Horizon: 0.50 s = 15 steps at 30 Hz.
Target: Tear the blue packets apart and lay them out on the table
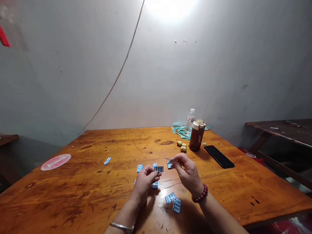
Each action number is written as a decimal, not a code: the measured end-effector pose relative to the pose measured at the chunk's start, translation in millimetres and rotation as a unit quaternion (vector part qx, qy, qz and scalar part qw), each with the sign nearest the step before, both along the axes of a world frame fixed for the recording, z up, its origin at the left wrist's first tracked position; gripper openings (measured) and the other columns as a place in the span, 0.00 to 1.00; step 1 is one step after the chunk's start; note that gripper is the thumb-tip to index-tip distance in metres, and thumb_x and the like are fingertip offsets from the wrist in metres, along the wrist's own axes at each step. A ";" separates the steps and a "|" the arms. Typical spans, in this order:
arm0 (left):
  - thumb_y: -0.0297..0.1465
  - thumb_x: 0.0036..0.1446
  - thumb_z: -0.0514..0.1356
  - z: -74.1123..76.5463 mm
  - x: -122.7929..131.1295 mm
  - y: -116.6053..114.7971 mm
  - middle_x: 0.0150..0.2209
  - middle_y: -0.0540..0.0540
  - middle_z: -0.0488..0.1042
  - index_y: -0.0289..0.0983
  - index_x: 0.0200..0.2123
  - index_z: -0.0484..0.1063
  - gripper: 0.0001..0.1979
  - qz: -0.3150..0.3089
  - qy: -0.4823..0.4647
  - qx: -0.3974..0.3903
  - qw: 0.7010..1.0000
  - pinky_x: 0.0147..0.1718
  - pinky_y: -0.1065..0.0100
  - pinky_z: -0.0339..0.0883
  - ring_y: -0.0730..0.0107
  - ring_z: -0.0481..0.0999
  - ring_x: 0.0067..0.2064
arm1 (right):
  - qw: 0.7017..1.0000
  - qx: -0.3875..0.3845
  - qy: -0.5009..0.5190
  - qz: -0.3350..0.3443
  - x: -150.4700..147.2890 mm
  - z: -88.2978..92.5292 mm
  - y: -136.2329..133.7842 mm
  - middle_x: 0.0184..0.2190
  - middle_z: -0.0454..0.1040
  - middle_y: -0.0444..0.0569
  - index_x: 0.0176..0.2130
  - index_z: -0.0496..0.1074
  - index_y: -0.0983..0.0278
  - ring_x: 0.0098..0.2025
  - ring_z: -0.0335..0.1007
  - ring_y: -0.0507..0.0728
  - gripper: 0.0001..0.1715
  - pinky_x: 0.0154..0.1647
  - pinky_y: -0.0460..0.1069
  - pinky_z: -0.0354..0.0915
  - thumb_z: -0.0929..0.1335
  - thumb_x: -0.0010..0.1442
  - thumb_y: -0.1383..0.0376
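Observation:
My left hand (144, 182), with a silver bangle at the wrist, pinches a small dark striped card (159, 169) between thumb and fingers. My right hand (186, 170) wears a dark red bead bracelet (201, 194) and pinches a thin flat card (167, 159), seen nearly edge-on. Small blue-and-white cards lie about the hands: one card (140, 168) left of the left fingers, another card (155, 185) partly hidden beside that hand. Two overlapping or touching cards (177, 205) lie nearer me, below the right hand. A lone card (107, 160) sits farther left.
On the wooden table (90, 197) stand a brown sport bottle (197, 136) and a clear water bottle (190, 120). Several yellow-green fruits (183, 149), a black phone (218, 156) and turquoise straps (180, 130) lie near them. A pink oval sticker (56, 162) marks the left side.

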State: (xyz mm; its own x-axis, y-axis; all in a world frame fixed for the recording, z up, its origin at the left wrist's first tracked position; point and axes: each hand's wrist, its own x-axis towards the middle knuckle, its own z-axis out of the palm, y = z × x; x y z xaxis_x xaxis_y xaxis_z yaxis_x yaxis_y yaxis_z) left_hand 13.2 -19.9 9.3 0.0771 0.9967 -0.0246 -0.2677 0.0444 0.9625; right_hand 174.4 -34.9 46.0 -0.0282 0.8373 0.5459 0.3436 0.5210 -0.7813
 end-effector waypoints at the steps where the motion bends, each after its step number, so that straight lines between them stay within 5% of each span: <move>1: 0.33 0.37 0.62 0.5 -0.9 -0.3 0.23 0.52 0.68 0.36 0.20 0.60 0.12 0.006 -0.020 -0.001 1.000 0.30 0.73 0.63 0.72 0.72 0.32 | 0.999 0.041 -0.028 -0.006 -7.5 -0.3 0.3 0.27 0.67 0.47 0.31 0.63 0.63 0.31 0.65 0.52 0.08 0.35 0.47 0.63 0.59 0.57 0.63; 5: 0.30 0.39 0.62 1.5 -4.2 -1.6 0.22 0.55 0.64 0.36 0.21 0.60 0.10 -0.002 -0.081 0.008 0.997 0.31 0.73 0.64 0.77 0.69 0.28 | 0.982 0.137 -0.127 0.029 -28.0 -19.8 1.4 0.34 0.68 0.49 0.33 0.65 0.61 0.37 0.64 0.53 0.11 0.39 0.47 0.62 0.56 0.59 0.68; 15: 0.29 0.43 0.60 0.0 -8.7 0.5 0.29 0.49 0.69 0.35 0.31 0.68 0.08 -0.018 -0.070 -0.010 0.997 0.30 0.74 0.62 0.77 0.68 0.28 | 0.962 0.173 -0.209 0.007 -27.5 -39.8 5.6 0.41 0.67 0.51 0.35 0.66 0.60 0.44 0.62 0.54 0.12 0.44 0.49 0.62 0.57 0.58 0.71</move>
State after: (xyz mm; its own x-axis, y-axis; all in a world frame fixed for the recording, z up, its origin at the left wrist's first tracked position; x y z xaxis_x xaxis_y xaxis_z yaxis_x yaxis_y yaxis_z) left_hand 4.5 -19.4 9.4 0.1177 0.9926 -0.0313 -0.3977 0.0760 0.9144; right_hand 146.9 -29.3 6.2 -0.3164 0.6053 0.7304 0.5809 0.7324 -0.3553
